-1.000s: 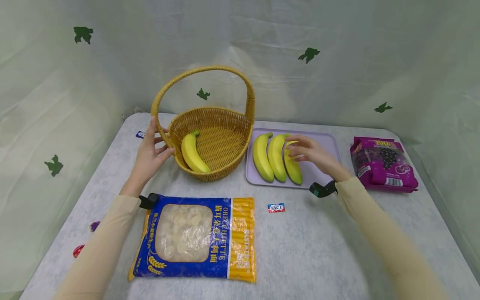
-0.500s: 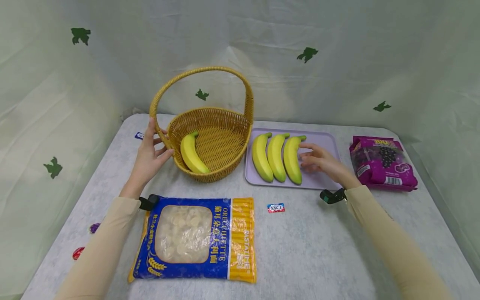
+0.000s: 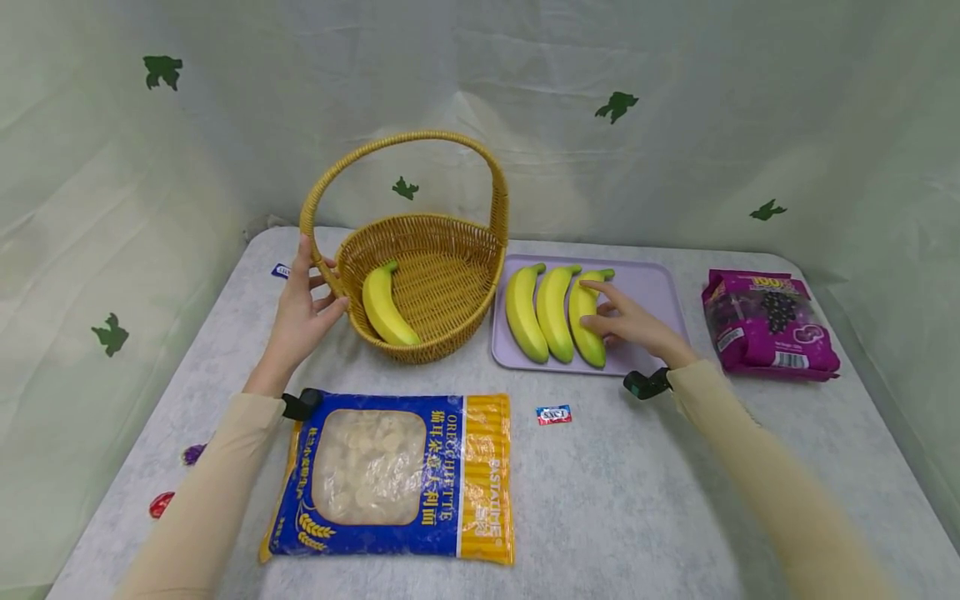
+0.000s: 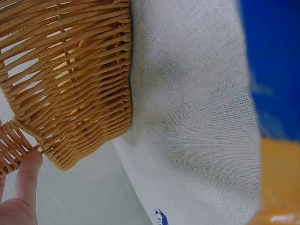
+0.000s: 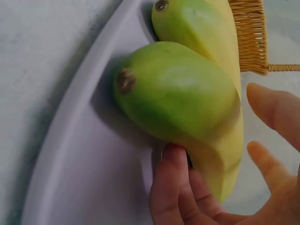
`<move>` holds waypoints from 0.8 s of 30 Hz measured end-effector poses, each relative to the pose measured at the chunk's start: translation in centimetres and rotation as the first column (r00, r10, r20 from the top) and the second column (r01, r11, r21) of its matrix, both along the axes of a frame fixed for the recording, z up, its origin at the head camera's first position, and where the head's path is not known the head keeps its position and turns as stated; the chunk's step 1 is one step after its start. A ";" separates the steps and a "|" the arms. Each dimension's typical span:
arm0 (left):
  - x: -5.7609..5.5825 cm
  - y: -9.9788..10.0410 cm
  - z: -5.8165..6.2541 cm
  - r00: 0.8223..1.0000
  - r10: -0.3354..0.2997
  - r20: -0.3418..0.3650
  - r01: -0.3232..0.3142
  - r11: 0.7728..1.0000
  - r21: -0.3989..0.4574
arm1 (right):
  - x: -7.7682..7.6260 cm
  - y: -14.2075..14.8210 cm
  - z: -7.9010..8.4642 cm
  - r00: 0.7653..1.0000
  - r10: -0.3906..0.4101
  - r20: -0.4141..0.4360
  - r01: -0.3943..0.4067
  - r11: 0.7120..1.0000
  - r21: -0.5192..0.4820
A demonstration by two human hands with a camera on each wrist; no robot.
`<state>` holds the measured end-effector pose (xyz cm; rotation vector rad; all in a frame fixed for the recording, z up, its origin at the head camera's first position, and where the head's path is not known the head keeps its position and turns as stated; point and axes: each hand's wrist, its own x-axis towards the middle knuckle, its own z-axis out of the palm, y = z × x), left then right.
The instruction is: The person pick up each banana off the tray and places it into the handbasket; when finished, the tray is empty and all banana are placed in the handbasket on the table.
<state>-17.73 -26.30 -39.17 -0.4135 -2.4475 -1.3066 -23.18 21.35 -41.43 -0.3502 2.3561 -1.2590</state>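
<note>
My left hand (image 3: 296, 317) grips the wicker basket (image 3: 450, 292) at the left base of its arched handle. In the left wrist view the thumb (image 4: 29, 176) presses against the woven handle base. One banana (image 3: 384, 308) lies inside the basket. Three bananas lie side by side on a lilac tray (image 3: 645, 283). At the rightmost banana (image 3: 588, 348), my right hand (image 3: 626, 321) has its fingers spread over the top and right side. The right wrist view shows some fingertips (image 5: 174, 152) at that banana's side and two other digits standing apart above it.
A blue and yellow bag of orecchiette pasta (image 3: 375, 475) lies in front of the basket. Right of the tray is a purple grape-printed package (image 3: 772, 325). Small wrapped pieces lie about, one wrapper (image 3: 553, 415) before the tray. Pale cloth walls (image 3: 540, 133) enclose the table.
The right hand first drew back rightward from the rightmost banana, then came left again over it. The left hand and basket have stayed in place.
</note>
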 end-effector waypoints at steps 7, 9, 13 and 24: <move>0.0 -0.1 -0.3 0.999 -0.019 -0.035 0.019 1.000 0.007 | -0.3 -1.0 0.1 0.999 -0.022 -0.037 0.024 0.998 0.060; 0.0 -0.2 -0.3 0.999 -0.022 -0.047 0.022 1.000 0.004 | -0.3 -1.1 0.1 0.999 -0.031 -0.043 0.034 0.997 0.066; -0.1 -0.1 -0.3 0.998 -0.022 -0.055 0.021 1.000 -0.008 | -0.1 -1.2 0.2 0.997 -0.058 -0.042 0.061 0.997 0.055; 0.0 -0.1 -0.4 0.998 -0.015 -0.059 0.015 1.000 0.003 | 1.0 -2.3 2.5 0.999 0.027 -0.023 -0.030 0.993 -0.111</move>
